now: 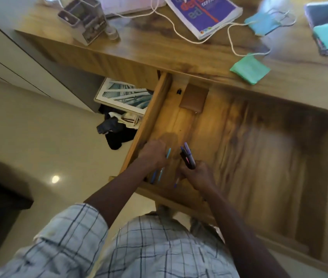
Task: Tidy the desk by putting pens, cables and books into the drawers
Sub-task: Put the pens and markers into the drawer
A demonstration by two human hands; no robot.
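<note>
Pens, purple and black, stand bunched and clamped in the right hand inside the open wooden drawer; the left hand beside it pinches a teal pen.

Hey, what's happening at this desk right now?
A person stands over the open drawer, putting pens away. The right hand grips a bunch of pens above the drawer floor. The left hand is on a teal pen near the drawer's left wall, grip unclear. A book and a white cable lie on the desk, not yet put away.
</note>
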